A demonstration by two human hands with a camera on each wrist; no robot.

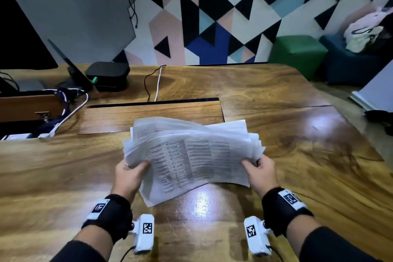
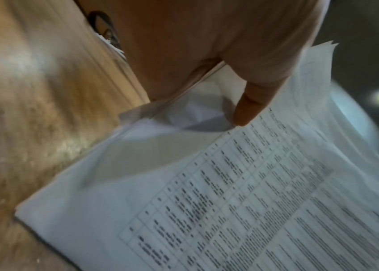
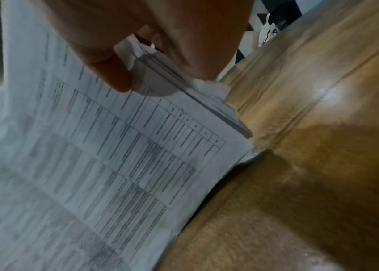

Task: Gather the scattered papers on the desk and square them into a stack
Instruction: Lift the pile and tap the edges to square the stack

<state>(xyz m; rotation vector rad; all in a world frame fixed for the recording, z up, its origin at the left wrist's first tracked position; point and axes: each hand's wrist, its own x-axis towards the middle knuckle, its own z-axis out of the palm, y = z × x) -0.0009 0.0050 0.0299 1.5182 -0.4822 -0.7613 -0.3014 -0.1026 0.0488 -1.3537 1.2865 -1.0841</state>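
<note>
A loose sheaf of printed papers (image 1: 191, 155) hangs between both hands above the wooden desk (image 1: 297, 155), its sheets fanned and uneven, the top sheet showing a table of text. My left hand (image 1: 129, 173) grips the sheaf's left edge, thumb on top. My right hand (image 1: 258, 169) grips the right edge the same way. In the left wrist view the thumb (image 2: 249, 108) presses on the papers (image 2: 230, 201). In the right wrist view the thumb (image 3: 112, 73) pinches the papers (image 3: 105, 155) at a corner, the sheet edges staggered.
A black box (image 1: 107, 75), cables (image 1: 157, 83) and a dark monitor (image 1: 19, 34) sit at the desk's back left. An open recess with plugs (image 1: 32, 112) lies at the left. A green stool (image 1: 297, 51) and a blue seat (image 1: 350, 66) stand behind the desk.
</note>
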